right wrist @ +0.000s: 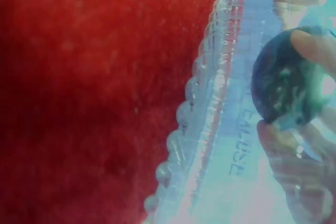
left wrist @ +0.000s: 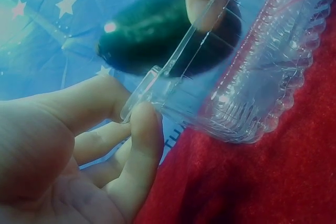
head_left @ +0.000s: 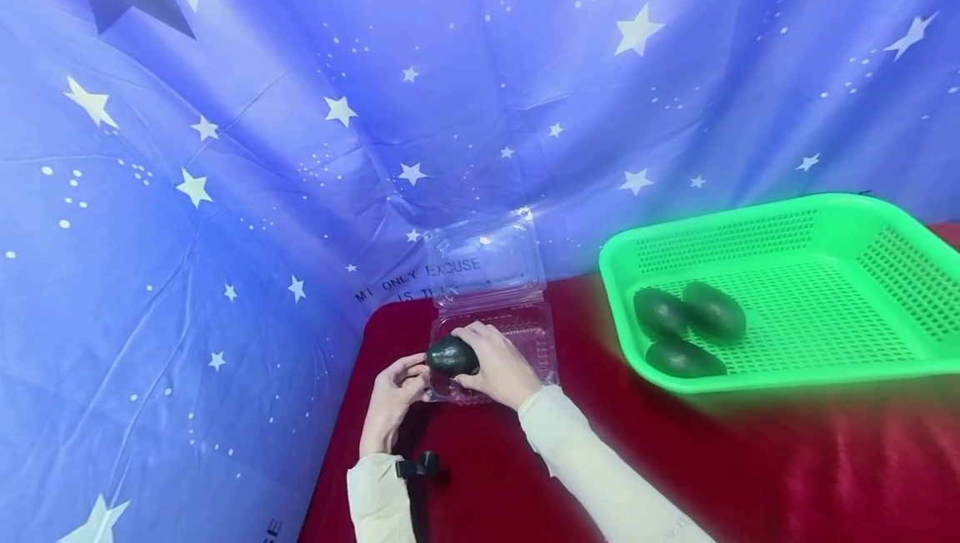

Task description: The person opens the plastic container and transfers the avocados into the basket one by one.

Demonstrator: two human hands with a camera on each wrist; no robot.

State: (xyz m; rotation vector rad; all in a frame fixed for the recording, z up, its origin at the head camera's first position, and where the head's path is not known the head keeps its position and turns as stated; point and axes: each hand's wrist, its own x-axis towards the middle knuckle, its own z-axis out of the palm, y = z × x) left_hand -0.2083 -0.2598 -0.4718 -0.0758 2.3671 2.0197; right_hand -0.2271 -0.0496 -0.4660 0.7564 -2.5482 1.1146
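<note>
My right hand (head_left: 491,360) grips a dark green avocado (head_left: 452,356) over the base of a clear plastic clamshell box (head_left: 525,328). The box's lid (head_left: 487,256) stands up at the back, against the starry cloth. At the near left corner my left hand (head_left: 396,393) pinches the box's rim between thumb and fingers, as the left wrist view shows. In that view the avocado (left wrist: 152,35) lies on its side behind the clear wall. The right wrist view shows the thumb and fingers around the avocado (right wrist: 286,80).
A green plastic basket (head_left: 825,318) stands to the right, with avocados (head_left: 712,311) grouped at its left end. Dark red cloth (head_left: 480,476) covers the table. A blue curtain with stars (head_left: 337,110) hangs behind and to the left. The left wrist wears a black strap mount (head_left: 420,466).
</note>
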